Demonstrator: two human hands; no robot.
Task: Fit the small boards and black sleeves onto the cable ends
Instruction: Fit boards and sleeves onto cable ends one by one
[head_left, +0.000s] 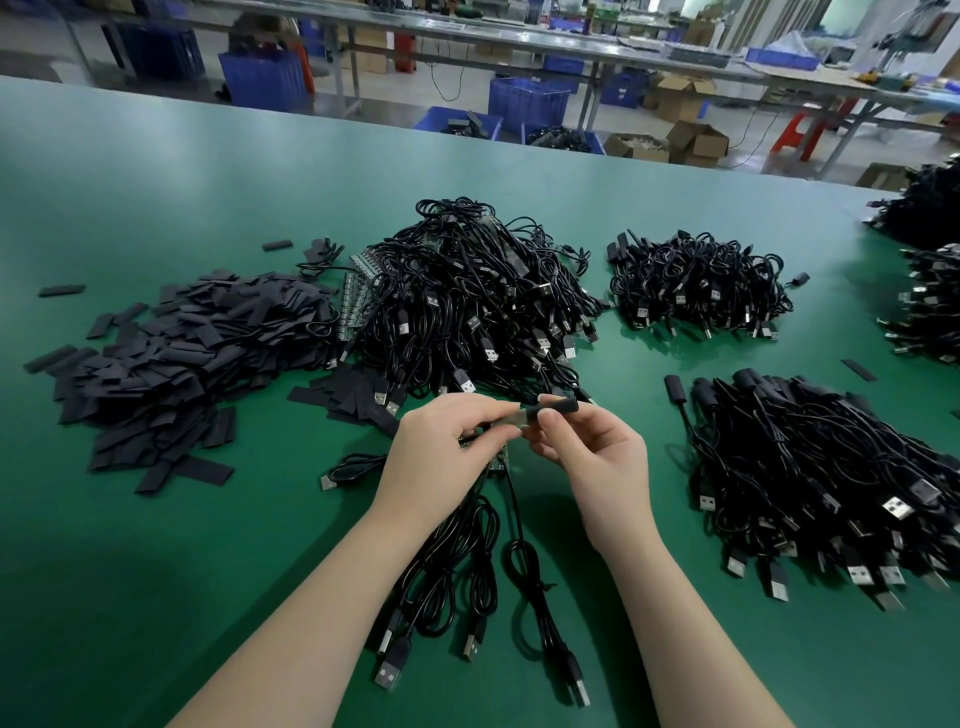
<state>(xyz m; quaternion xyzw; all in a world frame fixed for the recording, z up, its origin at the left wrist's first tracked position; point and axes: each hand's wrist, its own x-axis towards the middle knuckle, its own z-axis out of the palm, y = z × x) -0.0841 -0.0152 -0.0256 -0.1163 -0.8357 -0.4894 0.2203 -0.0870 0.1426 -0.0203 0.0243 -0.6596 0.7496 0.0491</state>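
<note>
Fingers (545, 418) of both hands pinch a short matte-black sleeve (560, 404).

Cable heaps (467, 296): five, 11 to 3 o'clock. Flat sleeve pile (171, 358): one, 9 o'clock. Hands: two.

A green table (156, 197) carries cable heaps (467, 301) and a sleeve pile (171, 353).

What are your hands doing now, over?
Left hand pinches small board. Right hand pinches black sleeve, partly over the board's end. Cable bundles underneath, nothing blocking.
</note>
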